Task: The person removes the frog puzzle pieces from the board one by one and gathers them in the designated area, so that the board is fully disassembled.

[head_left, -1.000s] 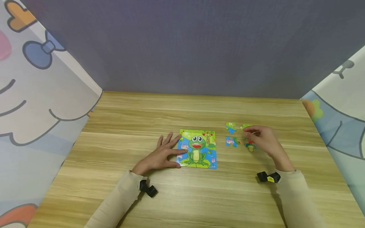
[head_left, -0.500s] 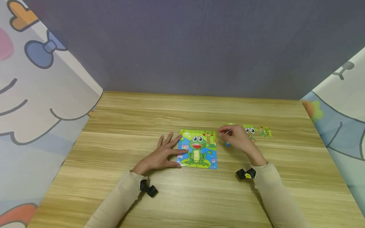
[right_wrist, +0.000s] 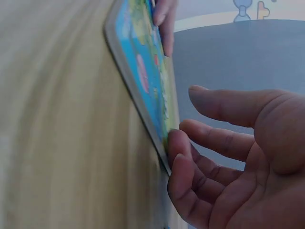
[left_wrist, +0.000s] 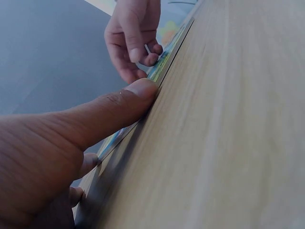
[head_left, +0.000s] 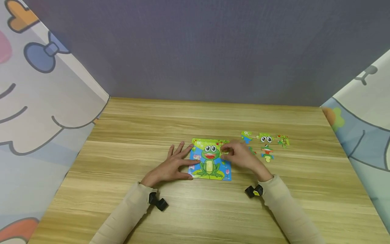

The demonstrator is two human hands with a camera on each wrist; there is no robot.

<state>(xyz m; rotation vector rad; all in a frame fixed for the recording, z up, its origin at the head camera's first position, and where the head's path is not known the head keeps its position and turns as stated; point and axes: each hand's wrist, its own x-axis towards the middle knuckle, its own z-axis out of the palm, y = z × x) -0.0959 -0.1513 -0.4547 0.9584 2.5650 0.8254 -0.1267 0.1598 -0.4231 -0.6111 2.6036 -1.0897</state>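
Observation:
A square frog puzzle board [head_left: 209,167] lies flat on the table in front of the person. My left hand [head_left: 173,166] rests at its left edge with spread fingers, the index finger lying over the picture. In the left wrist view the left thumb [left_wrist: 119,107] presses along the board's edge. My right hand [head_left: 240,156] is over the board's right side, its fingertips at the printed tree. The right wrist view shows the right thumb [right_wrist: 224,102] apart from loosely bent fingers, with no piece visible between them. To the right lie loose puzzle pieces, including one with eyes [head_left: 266,138] and one with a mouth [head_left: 267,153].
More puzzle pieces lie there: a tree piece [head_left: 283,141] and a blue-green corner piece [head_left: 246,136]. Another piece is partly hidden by the right hand. A grey partition [head_left: 213,51] rises behind the wooden table [head_left: 195,210]; cartoon-printed walls flank it.
My right hand has moved left from above the loose pieces to the board's right side, uncovering the eyes, mouth and tree pieces. The left hand and the board have stayed put.

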